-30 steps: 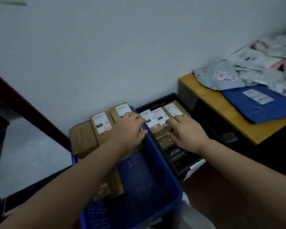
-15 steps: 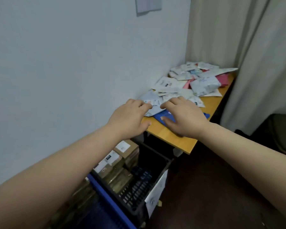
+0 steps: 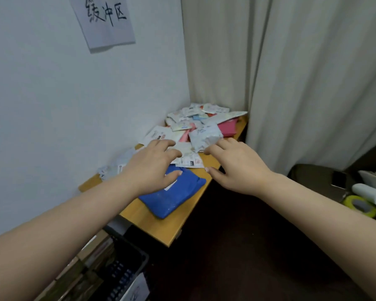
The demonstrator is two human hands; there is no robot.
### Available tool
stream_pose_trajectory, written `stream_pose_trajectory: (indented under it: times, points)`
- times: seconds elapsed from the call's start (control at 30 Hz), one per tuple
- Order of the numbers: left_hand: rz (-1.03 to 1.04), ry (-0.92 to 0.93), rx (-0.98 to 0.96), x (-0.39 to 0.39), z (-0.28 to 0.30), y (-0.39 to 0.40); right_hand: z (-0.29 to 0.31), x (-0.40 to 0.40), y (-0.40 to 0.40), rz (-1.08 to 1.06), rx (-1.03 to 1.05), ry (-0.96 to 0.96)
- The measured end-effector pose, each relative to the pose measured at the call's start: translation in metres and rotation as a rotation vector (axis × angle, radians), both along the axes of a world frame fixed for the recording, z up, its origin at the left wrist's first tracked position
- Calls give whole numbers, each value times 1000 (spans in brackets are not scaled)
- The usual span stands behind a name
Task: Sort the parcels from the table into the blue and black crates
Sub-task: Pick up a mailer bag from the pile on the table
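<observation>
Both hands reach out over the table (image 3: 152, 222) with nothing in them. The left hand (image 3: 152, 168) hovers with fingers loosely spread above the blue parcel (image 3: 172, 198); the right hand (image 3: 237, 168) is spread wide just beside it, at the table's near right edge, fingertips toward the crumpled white parcel (image 3: 205, 137). Whether either hand touches anything I cannot tell.

The rest of the parcels (image 3: 200, 120) lie heaped toward the far corner, by the wall and curtain (image 3: 291, 83). The black crate (image 3: 126, 270) sits low at the near left, already holding brown boxes (image 3: 91, 257); the blue crate is out of view.

The step looks like picking the next parcel. The soft bags would probably slide and drag their neighbours — better to take one at a time, pinching a free edge, and lift clear of the heap before swinging left to the crates.
</observation>
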State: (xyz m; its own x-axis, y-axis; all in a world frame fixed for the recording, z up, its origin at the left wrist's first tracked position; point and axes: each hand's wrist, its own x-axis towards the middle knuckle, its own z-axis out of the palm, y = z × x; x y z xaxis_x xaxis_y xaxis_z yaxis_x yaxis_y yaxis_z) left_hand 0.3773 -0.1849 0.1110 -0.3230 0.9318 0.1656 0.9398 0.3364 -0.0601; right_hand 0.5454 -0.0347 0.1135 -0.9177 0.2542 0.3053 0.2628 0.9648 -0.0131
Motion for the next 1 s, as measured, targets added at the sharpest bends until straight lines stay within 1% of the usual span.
stream_pose_trajectory:
  times: [0.1, 0.23, 0.43, 0.57, 0.7, 0.87, 1.0]
  points:
    - [26, -41, -49, 1, -10, 29, -10, 10, 33, -18, -29, -22]
    - [31, -105, -49, -3, -24, 59, -30, 11, 61, -42, -113, -24]
    - [79, -185, -96, -23, -54, 90, -63, -5, 100, -45, -174, -83]
    - [107, -235, -109, -56, -75, 110, -79, -39, 132, -44, -201, -115]
    - [116, -284, -105, -102, -90, 143, -87, -89, 169, -31, -195, -145]
    - [91, -314, -44, -160, -93, 193, -80, -156, 218, -37, -189, -134]
    - [77, -353, -1, -192, -94, 231, -81, -194, 249, -61, -229, -107]
